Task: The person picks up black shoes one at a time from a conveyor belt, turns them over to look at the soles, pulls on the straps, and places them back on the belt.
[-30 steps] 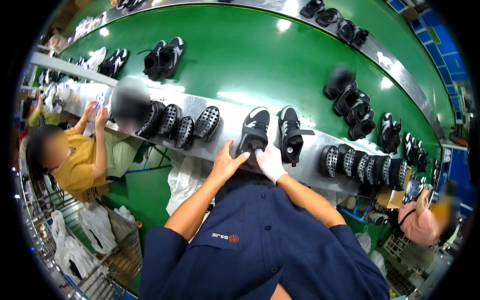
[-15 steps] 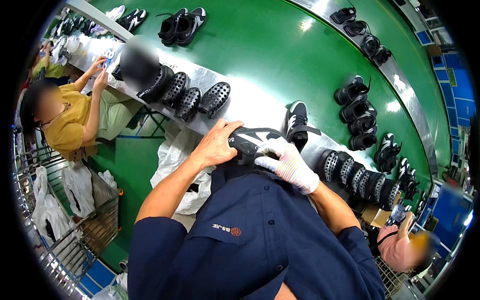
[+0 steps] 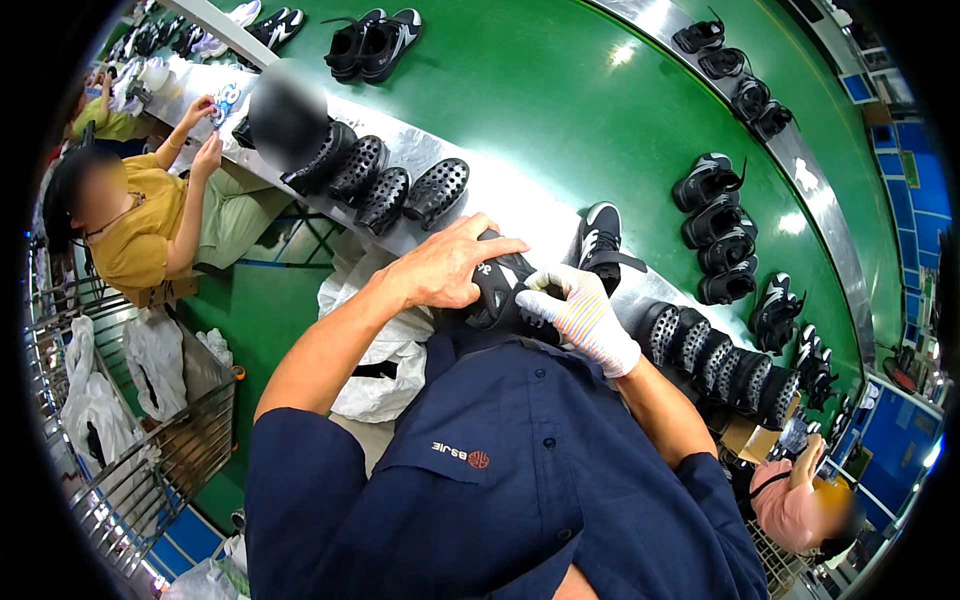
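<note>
A black sneaker with white side markings [image 3: 496, 292] is held close in front of my navy shirt. My bare left hand [image 3: 446, 268] grips it from the left, one finger stretched across its upper side. On the right, my right hand [image 3: 588, 318], in a striped white glove, has thumb and fingertips pinched at the sneaker's edge; whatever lies between the fingertips is hidden. Another black sneaker [image 3: 600, 244] with a pale toe stands on the metal ledge just beyond my hands. Black perforated shoe forms [image 3: 437, 192] sit on the ledge to the left.
More perforated forms [image 3: 690, 340] line up at the right. Several sneakers [image 3: 718, 226] rest on the green conveyor belt [image 3: 540, 110]. A co-worker in a yellow top [image 3: 140, 225] sits at the left, another in pink [image 3: 785, 500] at lower right. A wire cart [image 3: 190, 450] holds white bags.
The sneaker in my hands has turned from lying sideways to a steeper tilt, nearer my body. My left hand has shifted its hold, with one finger now across the shoe.
</note>
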`<act>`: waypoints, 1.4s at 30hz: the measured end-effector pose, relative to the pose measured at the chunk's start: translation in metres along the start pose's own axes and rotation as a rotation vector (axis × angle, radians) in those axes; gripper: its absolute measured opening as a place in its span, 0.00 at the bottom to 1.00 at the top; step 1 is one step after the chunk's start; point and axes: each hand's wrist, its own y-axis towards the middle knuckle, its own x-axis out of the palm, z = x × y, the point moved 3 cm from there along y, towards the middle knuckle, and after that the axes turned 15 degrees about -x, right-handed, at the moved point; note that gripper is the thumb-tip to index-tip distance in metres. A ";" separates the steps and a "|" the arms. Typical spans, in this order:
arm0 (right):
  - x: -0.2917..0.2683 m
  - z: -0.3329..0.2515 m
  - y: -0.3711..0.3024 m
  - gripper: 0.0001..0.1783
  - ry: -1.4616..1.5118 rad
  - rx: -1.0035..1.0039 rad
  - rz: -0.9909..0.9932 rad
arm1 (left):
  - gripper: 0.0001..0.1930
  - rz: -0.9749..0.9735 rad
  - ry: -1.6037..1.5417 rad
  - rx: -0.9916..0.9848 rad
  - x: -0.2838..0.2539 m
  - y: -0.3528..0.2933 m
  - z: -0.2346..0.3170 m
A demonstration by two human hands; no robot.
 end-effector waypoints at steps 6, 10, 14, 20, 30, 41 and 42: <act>0.006 -0.007 0.009 0.09 -0.077 -0.005 -0.072 | 0.49 -0.055 0.043 0.028 -0.007 -0.001 0.006; 0.010 -0.003 0.014 0.09 -0.095 -0.002 -0.132 | 0.50 -0.094 0.066 0.036 -0.006 -0.002 0.008; 0.015 0.002 0.018 0.08 -0.088 -0.007 -0.158 | 0.50 -0.103 0.031 0.027 -0.005 -0.003 0.004; 0.017 -0.016 0.035 0.20 -0.591 0.037 -0.175 | 0.47 -0.032 -0.070 -0.150 0.001 -0.008 -0.021; 0.018 0.082 0.024 0.24 -0.713 -0.098 0.235 | 0.27 0.222 -0.614 -0.918 0.089 0.026 -0.053; 0.035 0.124 0.056 0.18 -0.809 0.071 0.246 | 0.08 0.809 0.269 0.053 0.077 0.042 -0.015; 0.035 0.124 0.057 0.17 -0.803 0.081 0.254 | 0.07 0.795 0.289 0.124 0.076 0.044 -0.012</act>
